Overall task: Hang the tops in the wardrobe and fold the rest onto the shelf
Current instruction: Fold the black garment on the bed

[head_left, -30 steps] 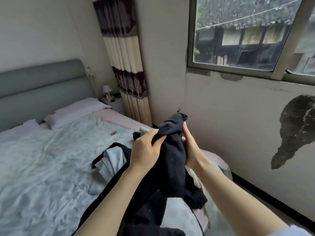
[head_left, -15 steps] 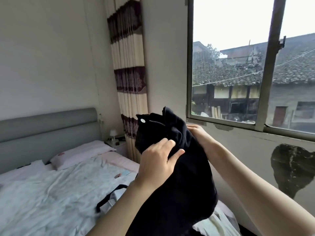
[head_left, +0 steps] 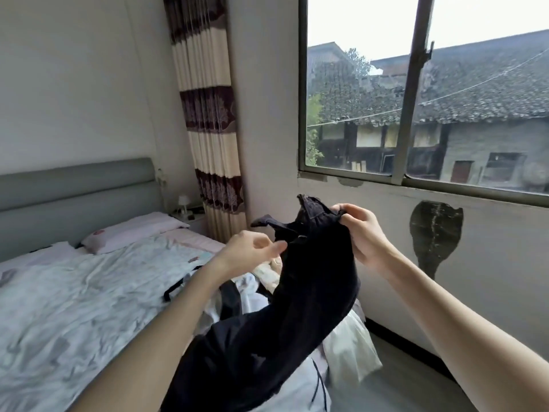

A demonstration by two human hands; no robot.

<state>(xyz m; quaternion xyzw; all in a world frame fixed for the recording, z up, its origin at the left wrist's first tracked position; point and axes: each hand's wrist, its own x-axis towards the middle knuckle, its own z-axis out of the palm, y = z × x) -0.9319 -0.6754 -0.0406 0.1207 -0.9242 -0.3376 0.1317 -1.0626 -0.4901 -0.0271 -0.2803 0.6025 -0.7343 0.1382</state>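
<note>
A black garment [head_left: 297, 316] hangs in front of me, its bunched top edge raised and its lower part trailing down toward the bed. My right hand [head_left: 361, 233] grips that top edge from the right. At the fabric's left edge is my left hand [head_left: 252, 252], fingertips reaching the cloth; whether they pinch it is unclear. Under the garment, a heap of other clothes [head_left: 350, 346], white and dark pieces, lies on the bed's near corner. No wardrobe or shelf is in view.
The bed [head_left: 74, 307] with a crumpled pale sheet fills the left, with a pillow [head_left: 133, 233] and grey headboard [head_left: 74, 188] behind. A small bedside table with a lamp [head_left: 184, 203] stands by the striped curtain [head_left: 208, 114]. A window [head_left: 416, 99] and wall close the right.
The garment has dropped lower and spread out between my hands. My left hand slid off the front of the fabric to its left edge, while my right hand keeps hold of the top.
</note>
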